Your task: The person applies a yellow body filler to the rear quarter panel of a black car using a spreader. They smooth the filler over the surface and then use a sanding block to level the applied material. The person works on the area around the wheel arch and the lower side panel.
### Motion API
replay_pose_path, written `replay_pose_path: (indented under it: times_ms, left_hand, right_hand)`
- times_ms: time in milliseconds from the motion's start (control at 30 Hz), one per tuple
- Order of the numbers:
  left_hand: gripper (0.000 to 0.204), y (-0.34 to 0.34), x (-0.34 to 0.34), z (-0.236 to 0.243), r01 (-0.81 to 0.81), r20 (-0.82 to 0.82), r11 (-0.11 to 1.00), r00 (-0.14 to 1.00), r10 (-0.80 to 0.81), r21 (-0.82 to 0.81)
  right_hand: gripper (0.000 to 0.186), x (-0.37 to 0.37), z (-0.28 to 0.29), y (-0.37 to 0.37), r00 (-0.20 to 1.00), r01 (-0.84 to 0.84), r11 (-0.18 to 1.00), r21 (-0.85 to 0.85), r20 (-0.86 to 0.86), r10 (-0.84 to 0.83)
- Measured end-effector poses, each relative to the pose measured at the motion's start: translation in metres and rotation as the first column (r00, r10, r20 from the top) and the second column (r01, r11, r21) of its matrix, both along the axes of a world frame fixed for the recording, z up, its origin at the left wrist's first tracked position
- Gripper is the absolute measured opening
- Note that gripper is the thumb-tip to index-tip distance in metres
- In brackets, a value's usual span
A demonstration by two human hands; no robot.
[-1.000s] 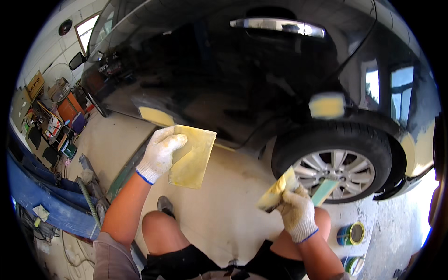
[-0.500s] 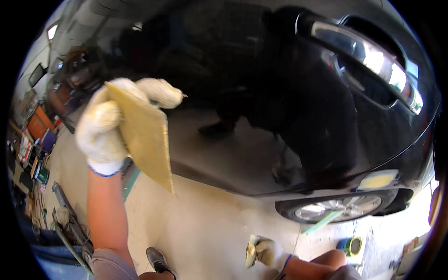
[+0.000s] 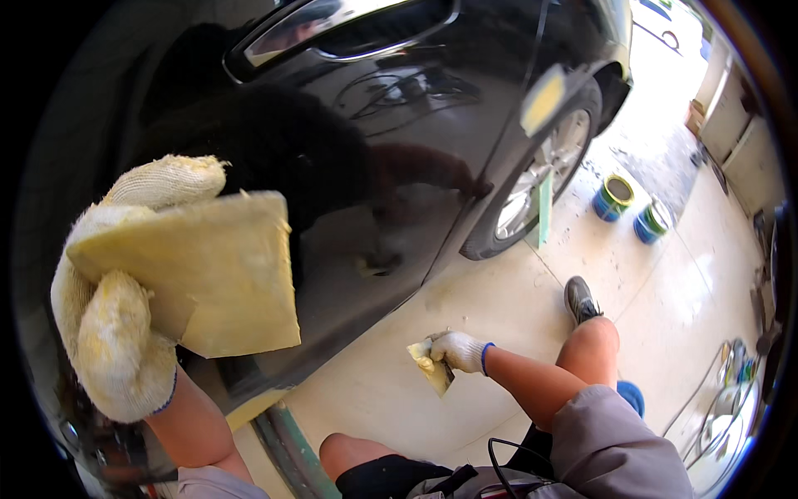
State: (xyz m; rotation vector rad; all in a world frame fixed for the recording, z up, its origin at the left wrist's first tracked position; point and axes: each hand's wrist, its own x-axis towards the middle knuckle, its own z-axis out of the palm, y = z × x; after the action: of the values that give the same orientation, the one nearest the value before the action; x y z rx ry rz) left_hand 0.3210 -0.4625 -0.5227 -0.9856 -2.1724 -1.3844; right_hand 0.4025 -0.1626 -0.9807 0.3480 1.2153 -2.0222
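Paste (image 3: 426,364), thick and pale yellow, is sitting unspread on a small flat spreader (image 3: 438,383), which I am gripping at near centre in my white-gloved right hand (image 3: 459,351), fingers closed. At near left, my white-gloved left hand (image 3: 112,337) is pinching a flat yellow-smeared square plate (image 3: 220,274) between thumb and fingers, before a glossy black car door (image 3: 274,141). Beside the far silver-spoked wheel (image 3: 532,185), a yellow patch (image 3: 544,100) is already covering bodywork (finished or not, I cannot tell), so I am judging coverage partial.
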Motion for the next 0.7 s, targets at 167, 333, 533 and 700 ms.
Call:
replay_pose_path:
  times_ms: [167,333,533,700]
  left_hand:
    - [0.047,0.032,-0.030,0.012,0.270,-0.051,0.963,0.962,-0.269,0.022]
    - [0.033,0.044,-0.026,0.006,0.310,-0.037,0.951,0.950,-0.311,-0.010]
    - [0.034,0.058,-0.027,-0.001,0.195,-0.149,0.978,0.972,-0.183,0.076]
    - [0.060,0.085,-0.011,0.008,0.415,-0.085,0.897,0.910,-0.406,0.152]
  right_hand:
    - [0.035,0.035,-0.044,-0.029,0.972,0.222,0.974,0.039,-0.081,-0.219]
    - [0.032,0.069,-0.042,-0.009,0.762,0.648,0.758,-0.078,0.069,-0.644]
    - [0.044,0.073,-0.051,0.035,0.577,0.813,0.571,-0.115,0.030,-0.816]
    - [0.050,0.076,-0.064,0.007,0.440,0.857,0.368,-0.360,0.141,-0.887]
